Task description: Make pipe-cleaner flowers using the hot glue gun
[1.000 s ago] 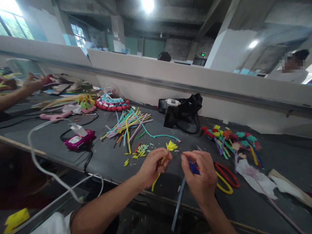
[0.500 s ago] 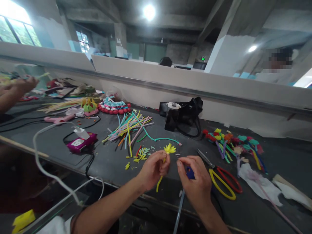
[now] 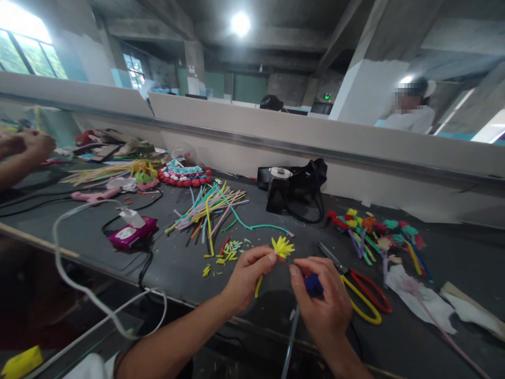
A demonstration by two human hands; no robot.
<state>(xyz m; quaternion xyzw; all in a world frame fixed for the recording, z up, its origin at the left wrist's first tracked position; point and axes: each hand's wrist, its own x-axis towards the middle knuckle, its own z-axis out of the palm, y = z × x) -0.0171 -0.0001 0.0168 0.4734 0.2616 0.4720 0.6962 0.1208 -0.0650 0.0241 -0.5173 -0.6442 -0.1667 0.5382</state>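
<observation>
My left hand (image 3: 248,276) pinches the stem of a yellow paper flower (image 3: 282,246), its frilled head standing just above my fingertips. My right hand (image 3: 321,302) is closed around a small dark blue piece (image 3: 313,285), thumb and forefinger close to the flower stem. A long pale strip (image 3: 290,342) hangs down from under my right hand past the table edge. Scissors with red and yellow handles (image 3: 365,300) lie just to the right of my right hand.
A pile of coloured strips (image 3: 211,205) and yellow scraps (image 3: 226,248) lies ahead. Finished flowers (image 3: 374,231) lie at right, a black bag (image 3: 295,184) behind, a magenta device (image 3: 130,234) with cables at left. Another person's hands (image 3: 27,147) work at far left.
My left hand has raised the yellow flower slightly and shifted it right. My right hand stays closed on the blue piece. The view has drifted a little.
</observation>
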